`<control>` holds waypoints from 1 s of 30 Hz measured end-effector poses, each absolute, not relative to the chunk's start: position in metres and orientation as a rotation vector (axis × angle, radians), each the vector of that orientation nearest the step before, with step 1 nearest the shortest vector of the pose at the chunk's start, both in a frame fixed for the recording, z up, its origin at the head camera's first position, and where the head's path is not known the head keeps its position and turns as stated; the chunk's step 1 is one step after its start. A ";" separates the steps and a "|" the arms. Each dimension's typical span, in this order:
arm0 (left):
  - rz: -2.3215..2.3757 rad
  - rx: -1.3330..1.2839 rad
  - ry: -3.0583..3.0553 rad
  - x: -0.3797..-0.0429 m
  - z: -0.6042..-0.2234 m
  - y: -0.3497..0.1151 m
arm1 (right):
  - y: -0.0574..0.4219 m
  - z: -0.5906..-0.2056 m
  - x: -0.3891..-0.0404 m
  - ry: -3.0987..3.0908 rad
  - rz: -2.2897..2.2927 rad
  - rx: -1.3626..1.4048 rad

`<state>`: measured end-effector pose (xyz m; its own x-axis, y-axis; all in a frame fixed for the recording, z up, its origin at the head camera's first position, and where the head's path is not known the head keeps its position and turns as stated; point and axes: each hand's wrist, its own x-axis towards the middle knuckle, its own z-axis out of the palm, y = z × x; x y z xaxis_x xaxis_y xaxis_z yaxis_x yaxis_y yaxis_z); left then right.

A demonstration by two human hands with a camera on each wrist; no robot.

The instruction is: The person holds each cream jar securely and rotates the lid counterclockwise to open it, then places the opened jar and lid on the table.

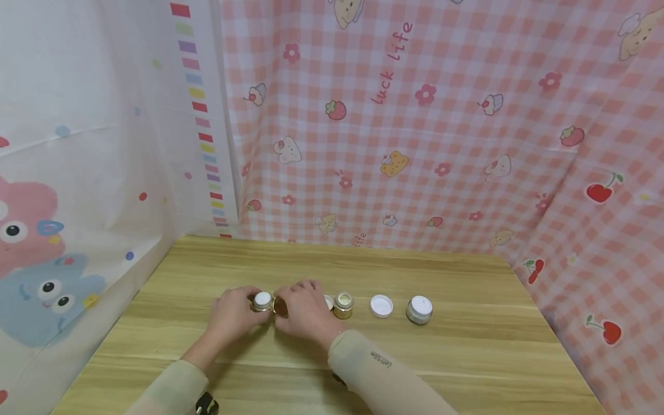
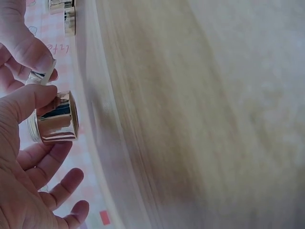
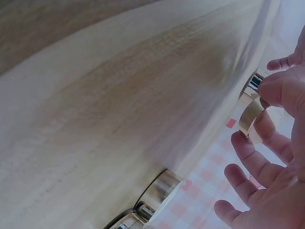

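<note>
My left hand (image 1: 233, 311) grips a small gold cosmetic jar (image 1: 262, 302) with a white top, thumb on the near side. In the left wrist view the jar's shiny gold wall (image 2: 59, 125) shows between thumb and fingers. Just right of it, my right hand (image 1: 306, 310) pinches a gold jar lid (image 1: 280, 307), tilted on edge with its hollow side turned away from the head camera. In the right wrist view the lid (image 3: 250, 116) sits between thumb and fingertips, close beside the jar. Whether lid and jar touch, I cannot tell.
Right of my right hand stands another gold jar (image 1: 343, 306), with a lid (image 1: 329, 302) beside it, partly hidden by the hand. Farther right are an upturned white lid (image 1: 381, 306) and a jar with a white top (image 1: 419, 310). Patterned curtains (image 1: 363, 144) border the wooden table (image 1: 467, 369).
</note>
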<state>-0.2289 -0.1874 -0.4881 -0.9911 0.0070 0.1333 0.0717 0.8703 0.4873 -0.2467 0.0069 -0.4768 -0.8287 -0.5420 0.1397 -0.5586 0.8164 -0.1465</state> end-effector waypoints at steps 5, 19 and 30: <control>-0.775 -0.038 -2.923 -0.229 -0.490 -0.189 | 0.004 -0.478 -0.249 -2.943 0.288 0.859; -0.744 -0.009 -2.939 -0.231 -0.491 -0.193 | -0.008 -0.488 -0.251 -2.925 0.316 0.829; -0.749 0.005 -2.952 -0.234 -0.496 -0.200 | -0.016 -0.498 -0.248 -2.949 0.164 0.792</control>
